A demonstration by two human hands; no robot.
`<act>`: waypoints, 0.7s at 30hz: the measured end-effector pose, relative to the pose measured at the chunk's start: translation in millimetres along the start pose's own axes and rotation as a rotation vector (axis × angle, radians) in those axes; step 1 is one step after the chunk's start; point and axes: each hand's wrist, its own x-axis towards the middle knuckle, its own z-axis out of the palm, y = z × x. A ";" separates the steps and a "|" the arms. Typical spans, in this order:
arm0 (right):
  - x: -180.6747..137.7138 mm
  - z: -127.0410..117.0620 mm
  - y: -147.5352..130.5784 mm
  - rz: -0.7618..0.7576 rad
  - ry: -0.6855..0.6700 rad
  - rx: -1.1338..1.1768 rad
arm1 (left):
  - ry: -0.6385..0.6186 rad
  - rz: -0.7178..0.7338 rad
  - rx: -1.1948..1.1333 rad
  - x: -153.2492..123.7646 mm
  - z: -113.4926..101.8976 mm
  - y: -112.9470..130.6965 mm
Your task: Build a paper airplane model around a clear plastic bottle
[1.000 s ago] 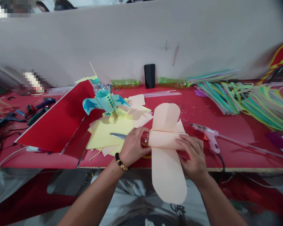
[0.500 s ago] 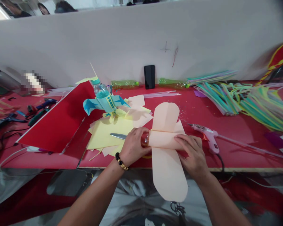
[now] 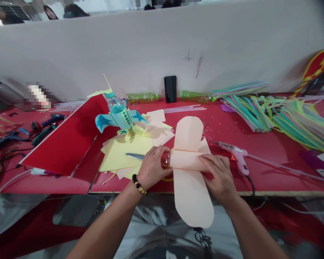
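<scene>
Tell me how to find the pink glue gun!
Find the big red table. Near its front edge is the person's right hand, and the pink glue gun lies just to its right, with a black cord trailing down. It's the only pink one; the darker glue guns sit far off at the table's left end.

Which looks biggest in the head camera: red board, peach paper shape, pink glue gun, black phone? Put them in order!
Red board, peach paper shape: unsure, the shape is nearer. Then pink glue gun, then black phone.
</scene>
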 end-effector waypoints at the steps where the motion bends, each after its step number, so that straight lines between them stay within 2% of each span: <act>1: 0.2 -0.1 0.0 -0.003 0.000 -0.002 | 0.001 0.001 0.003 0.2 0.1 -0.2; 8: -0.2 -0.8 -1.5 -0.001 -0.010 -0.009 | 0.004 0.021 0.023 0.0 0.2 -0.3; 16: 3.7 -7.3 -2.2 0.033 -0.095 -0.095 | -0.008 0.033 0.030 -0.9 -1.1 -0.7; 21: 6.0 -3.7 2.5 0.006 -0.104 -0.019 | -0.003 0.036 0.015 -1.8 -1.3 -0.9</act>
